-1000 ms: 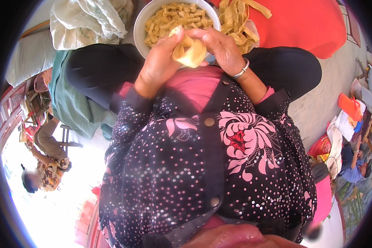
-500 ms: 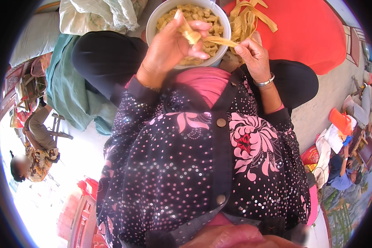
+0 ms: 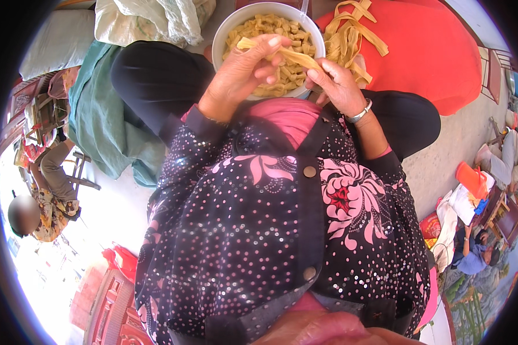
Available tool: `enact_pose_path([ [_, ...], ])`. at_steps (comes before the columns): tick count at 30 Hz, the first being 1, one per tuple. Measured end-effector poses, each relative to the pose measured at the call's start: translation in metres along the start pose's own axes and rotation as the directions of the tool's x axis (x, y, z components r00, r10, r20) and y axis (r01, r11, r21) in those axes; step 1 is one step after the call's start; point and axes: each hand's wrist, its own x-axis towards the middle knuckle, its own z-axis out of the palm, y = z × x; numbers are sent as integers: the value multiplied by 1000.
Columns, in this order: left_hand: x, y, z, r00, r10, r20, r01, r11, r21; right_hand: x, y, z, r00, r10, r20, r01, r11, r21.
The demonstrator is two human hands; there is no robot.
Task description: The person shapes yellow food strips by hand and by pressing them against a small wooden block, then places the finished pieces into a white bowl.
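Note:
A flat, pale yellow-brown strip (image 3: 298,56) stretches between my hands over a white tub. My left hand (image 3: 244,72) is closed on it with thumb and forefinger, and one end pokes out beyond the thumb. The other end is pinched in my right hand (image 3: 341,86), which wears a silver band on the wrist. Under the hands, the white tub (image 3: 217,43) holds many short, knotted-looking pieces (image 3: 273,24) of the same colour. Long loose strips (image 3: 348,37) lie right of the tub, partly over a red cloth-like surface (image 3: 426,52). What the strip is made of, I cannot tell.
My bent knees in dark trousers flank the tub. A whitish sack (image 3: 149,23) and green cloth (image 3: 106,115) lie to the left. One person (image 3: 49,201) sits at far left, another (image 3: 475,253) at far right, beside an orange bag (image 3: 472,178). A reddish carved chair (image 3: 112,305) stands lower left.
The strip was looped around my left fingers; now it runs straighter between both hands. My right hand has moved left and a little down, closer to my left hand.

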Motion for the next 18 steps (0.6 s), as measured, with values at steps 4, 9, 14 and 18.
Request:
enact_pose_path([
  [4,2,-2,3,999,46,-7,-46,996,77,6,-26,13,995,-95,-39,99,989,111],
  [9,-2,7,2,989,136,-66,-137,991,-5,11,-49,10,987,-98,125,108,991,-80],
  [14,-10,36,2,953,246,-177,-244,969,35,15,-51,4,933,-353,68,359,922,-148],
  [18,0,54,12,929,326,-176,-317,945,79,27,-77,-13,908,-416,56,413,860,-299],
])
